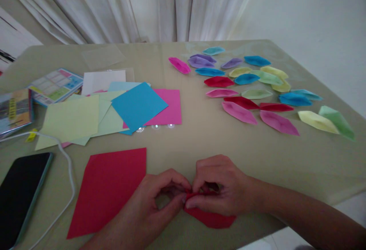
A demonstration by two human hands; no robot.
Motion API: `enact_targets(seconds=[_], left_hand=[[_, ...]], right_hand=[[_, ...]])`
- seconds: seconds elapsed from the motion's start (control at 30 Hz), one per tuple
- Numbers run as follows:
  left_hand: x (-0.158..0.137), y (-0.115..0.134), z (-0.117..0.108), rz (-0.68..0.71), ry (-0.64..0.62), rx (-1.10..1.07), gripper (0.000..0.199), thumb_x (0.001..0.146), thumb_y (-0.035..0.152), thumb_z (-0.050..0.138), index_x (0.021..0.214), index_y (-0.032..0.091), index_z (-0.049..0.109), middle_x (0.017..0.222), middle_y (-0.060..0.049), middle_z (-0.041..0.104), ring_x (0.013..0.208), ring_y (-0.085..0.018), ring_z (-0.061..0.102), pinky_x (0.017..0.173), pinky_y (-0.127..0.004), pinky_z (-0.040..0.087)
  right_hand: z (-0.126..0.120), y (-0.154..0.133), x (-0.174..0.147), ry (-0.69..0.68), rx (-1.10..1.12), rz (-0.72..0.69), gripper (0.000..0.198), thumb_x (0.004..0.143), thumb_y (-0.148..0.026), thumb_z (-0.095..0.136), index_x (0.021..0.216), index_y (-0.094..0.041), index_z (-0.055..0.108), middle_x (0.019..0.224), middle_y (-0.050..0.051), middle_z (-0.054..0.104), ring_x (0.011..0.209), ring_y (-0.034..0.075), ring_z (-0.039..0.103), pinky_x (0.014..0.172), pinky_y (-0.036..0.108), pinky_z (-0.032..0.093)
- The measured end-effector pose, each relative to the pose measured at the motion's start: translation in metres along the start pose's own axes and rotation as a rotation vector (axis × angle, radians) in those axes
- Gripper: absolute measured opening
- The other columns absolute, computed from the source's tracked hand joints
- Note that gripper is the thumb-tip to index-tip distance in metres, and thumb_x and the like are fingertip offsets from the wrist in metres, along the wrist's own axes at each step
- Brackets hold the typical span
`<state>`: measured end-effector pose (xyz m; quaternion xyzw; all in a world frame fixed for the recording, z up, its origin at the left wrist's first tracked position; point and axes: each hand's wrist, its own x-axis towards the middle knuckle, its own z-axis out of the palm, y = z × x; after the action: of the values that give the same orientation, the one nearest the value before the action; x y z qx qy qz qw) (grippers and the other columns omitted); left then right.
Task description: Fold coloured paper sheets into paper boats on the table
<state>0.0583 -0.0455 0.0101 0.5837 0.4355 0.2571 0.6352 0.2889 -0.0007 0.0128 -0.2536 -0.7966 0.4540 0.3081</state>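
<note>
A partly folded piece of red paper point(213, 218) is held between both my hands near the table's front edge. My left hand point(164, 194) pinches its left end between thumb and fingertips. Thumb and curled fingers of my right hand point(219, 185) grip its upper fold close beside the left fingertips. Part of the folded paper is hidden behind the right fingers. Flat on the table, a red sheet point(114, 185) lies left of the folded piece, partly covered by my left hand and wrist.
Several folded paper boats point(238, 111) in many colours spread over the table's right side. Blue point(140, 105), pink point(168, 107) and pale green point(73, 116) sheets overlap at the left. A phone point(24, 196), a white cable point(70, 170) and printed packets point(55, 86) lie further left.
</note>
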Motion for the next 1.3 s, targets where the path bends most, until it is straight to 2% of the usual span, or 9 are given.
enact_targets(seconds=[0.27, 0.47, 0.67, 0.77, 0.83, 0.97, 1.1, 1.2, 1.3], left_hand=[[-0.001, -0.003, 0.000, 0.052, 0.064, 0.129, 0.013, 0.095, 0.016, 0.070, 0.097, 0.027, 0.078, 0.086, 0.005, 0.079, 0.080, -0.011, 0.074, 0.075, -0.017, 0.055], [-0.005, -0.008, -0.004, 0.063, 0.070, 0.235, 0.011, 0.099, 0.027, 0.070, 0.100, 0.030, 0.081, 0.093, 0.002, 0.082, 0.086, -0.015, 0.076, 0.082, -0.022, 0.058], [-0.012, -0.014, -0.006, 0.148, 0.204, 0.303, 0.021, 0.097, 0.035, 0.075, 0.117, 0.036, 0.079, 0.110, 0.003, 0.083, 0.100, -0.017, 0.077, 0.089, -0.023, 0.059], [-0.011, -0.012, -0.005, 0.117, 0.192, 0.316, 0.015, 0.096, 0.037, 0.076, 0.111, 0.034, 0.081, 0.103, 0.003, 0.084, 0.094, -0.017, 0.078, 0.087, -0.023, 0.059], [-0.008, -0.008, -0.004, 0.099, 0.167, 0.303, 0.011, 0.098, 0.037, 0.074, 0.103, 0.033, 0.082, 0.096, 0.003, 0.083, 0.088, -0.016, 0.077, 0.084, -0.023, 0.058], [-0.002, -0.001, -0.005, 0.077, 0.138, 0.224, 0.015, 0.101, 0.035, 0.070, 0.095, 0.029, 0.082, 0.085, 0.003, 0.081, 0.077, -0.013, 0.075, 0.074, -0.020, 0.056], [-0.002, -0.003, -0.005, 0.047, 0.133, 0.149, 0.019, 0.103, 0.036, 0.066, 0.091, 0.028, 0.080, 0.080, 0.005, 0.078, 0.074, -0.010, 0.071, 0.071, -0.016, 0.053], [-0.003, -0.006, -0.005, 0.033, 0.130, 0.061, 0.017, 0.103, 0.036, 0.066, 0.097, 0.030, 0.079, 0.084, 0.005, 0.077, 0.077, -0.010, 0.071, 0.071, -0.015, 0.054], [-0.002, -0.007, -0.004, 0.015, 0.132, -0.016, 0.009, 0.098, 0.036, 0.075, 0.102, 0.032, 0.080, 0.090, 0.004, 0.079, 0.082, -0.011, 0.074, 0.073, -0.015, 0.056]], right_hand=[[0.000, 0.000, 0.000, -0.013, 0.026, 0.043, 0.036, 0.097, -0.048, 0.078, 0.079, -0.018, 0.070, 0.065, -0.004, 0.058, 0.056, 0.008, 0.052, 0.053, 0.022, 0.036], [-0.002, -0.001, 0.000, -0.027, 0.032, 0.076, 0.035, 0.095, -0.045, 0.080, 0.078, -0.017, 0.069, 0.066, -0.005, 0.057, 0.056, 0.008, 0.051, 0.053, 0.021, 0.036], [-0.001, 0.000, -0.001, 0.035, 0.001, 0.104, 0.032, 0.093, -0.042, 0.084, 0.078, -0.017, 0.069, 0.062, -0.006, 0.056, 0.054, 0.007, 0.049, 0.052, 0.021, 0.034], [-0.001, 0.002, 0.000, 0.029, 0.008, 0.099, 0.033, 0.093, -0.041, 0.084, 0.078, -0.016, 0.069, 0.063, -0.005, 0.057, 0.055, 0.007, 0.050, 0.052, 0.020, 0.034], [-0.001, 0.002, 0.000, 0.019, 0.022, 0.088, 0.032, 0.092, -0.040, 0.084, 0.079, -0.016, 0.069, 0.064, -0.005, 0.057, 0.056, 0.007, 0.051, 0.052, 0.020, 0.035], [-0.002, 0.002, 0.001, 0.017, 0.034, 0.111, 0.030, 0.091, -0.038, 0.086, 0.079, -0.015, 0.071, 0.063, -0.006, 0.056, 0.056, 0.006, 0.051, 0.053, 0.019, 0.035], [-0.003, 0.001, 0.002, 0.032, 0.048, 0.150, 0.030, 0.088, -0.037, 0.089, 0.078, -0.014, 0.071, 0.063, -0.006, 0.056, 0.055, 0.006, 0.050, 0.052, 0.019, 0.034], [-0.003, 0.000, 0.002, 0.053, 0.071, 0.171, 0.029, 0.088, -0.035, 0.089, 0.078, -0.014, 0.072, 0.064, -0.005, 0.056, 0.054, 0.005, 0.049, 0.051, 0.018, 0.034], [-0.003, -0.001, 0.002, 0.071, 0.074, 0.167, 0.025, 0.089, -0.031, 0.088, 0.077, -0.014, 0.072, 0.064, -0.005, 0.056, 0.054, 0.006, 0.049, 0.052, 0.018, 0.035]])
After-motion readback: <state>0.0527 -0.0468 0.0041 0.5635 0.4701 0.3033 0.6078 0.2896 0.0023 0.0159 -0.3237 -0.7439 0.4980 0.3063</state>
